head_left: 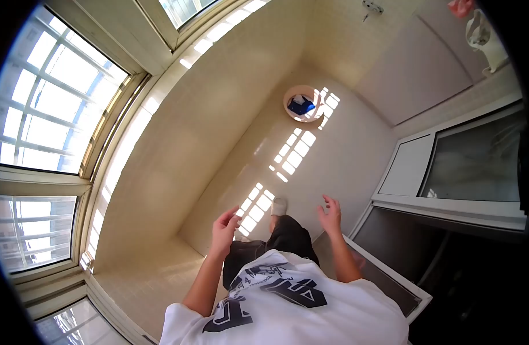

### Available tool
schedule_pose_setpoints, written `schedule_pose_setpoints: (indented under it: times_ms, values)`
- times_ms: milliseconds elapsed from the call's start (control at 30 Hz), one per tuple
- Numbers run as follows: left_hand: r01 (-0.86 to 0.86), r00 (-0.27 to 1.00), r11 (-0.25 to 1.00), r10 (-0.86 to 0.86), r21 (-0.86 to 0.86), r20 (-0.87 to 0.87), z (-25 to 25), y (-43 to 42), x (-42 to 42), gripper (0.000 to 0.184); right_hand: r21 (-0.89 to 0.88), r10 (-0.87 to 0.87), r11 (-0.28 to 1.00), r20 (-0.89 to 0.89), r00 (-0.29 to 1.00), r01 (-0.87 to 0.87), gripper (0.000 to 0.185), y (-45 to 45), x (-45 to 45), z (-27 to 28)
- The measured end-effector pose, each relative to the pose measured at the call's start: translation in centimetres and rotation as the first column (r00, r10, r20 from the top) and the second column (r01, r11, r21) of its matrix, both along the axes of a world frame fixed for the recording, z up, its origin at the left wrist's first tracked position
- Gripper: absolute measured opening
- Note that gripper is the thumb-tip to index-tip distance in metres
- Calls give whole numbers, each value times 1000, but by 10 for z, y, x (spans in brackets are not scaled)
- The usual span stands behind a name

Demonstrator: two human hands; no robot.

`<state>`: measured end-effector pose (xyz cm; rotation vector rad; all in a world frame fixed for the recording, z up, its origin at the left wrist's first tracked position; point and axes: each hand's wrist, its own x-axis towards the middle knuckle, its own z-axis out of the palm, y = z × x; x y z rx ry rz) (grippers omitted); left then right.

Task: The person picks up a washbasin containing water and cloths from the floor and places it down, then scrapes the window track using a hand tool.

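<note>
My left hand is held out in front of my body with its fingers apart and nothing in it. To the right, my right hand is raised over the floor, fingers loosely spread and holding nothing. Neither hand touches anything. Farther ahead on the floor stands a round pinkish basin, with blue and white cloth inside it. The basin is well beyond the reach of both hands.
Barred windows line the left wall above a ledge. A white-framed glass door is on the right, beside a dark doorway. A tap is on the far wall. Sunlight patches fall on the floor.
</note>
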<state>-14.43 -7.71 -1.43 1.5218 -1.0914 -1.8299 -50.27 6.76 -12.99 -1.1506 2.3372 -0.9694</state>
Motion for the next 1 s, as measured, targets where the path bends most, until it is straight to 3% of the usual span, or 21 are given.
schedule_pose_setpoints:
  times_ms: [233, 333, 433, 533, 667, 767, 833, 900, 1000]
  values:
    - [120, 989, 985, -130, 126, 72, -27, -67, -66, 54, 42, -180, 984, 250, 951, 175, 46, 5, -37, -47]
    - [162, 980, 971, -180, 179, 89, -55, -109, -99, 57, 109, -326, 944, 448, 833, 311, 45, -22, -56, -84]
    - [184, 972, 960, -209, 211, 104, -84, -159, -138, 55, 323, -458, 889, 581, 673, 326, 50, -76, -82, -101]
    - [188, 976, 956, -208, 225, 69, -132, -222, -188, 57, 332, -474, 880, 657, 586, 340, 53, -140, -116, -141]
    - [218, 965, 928, -250, 301, 73, -214, -314, -251, 59, 436, -586, 810, 600, 545, 392, 55, -225, -161, -228]
    - [345, 921, 932, -359, 108, 154, -325, -364, -278, 61, 529, -649, 751, 479, 591, 396, 57, -253, -178, -307]
    - [395, 847, 884, -456, 251, 274, -371, -405, -299, 67, 594, -672, 702, 373, 639, 391, 59, -295, -193, -329]
    - [529, 674, 811, -580, 250, 457, -385, -442, -327, 71, 616, -699, 669, 331, 634, 416, 60, -319, -205, -347]
    - [579, 547, 754, -641, 310, 537, -435, -484, -354, 76, 597, -693, 671, 296, 658, 439, 62, -361, -230, -377]
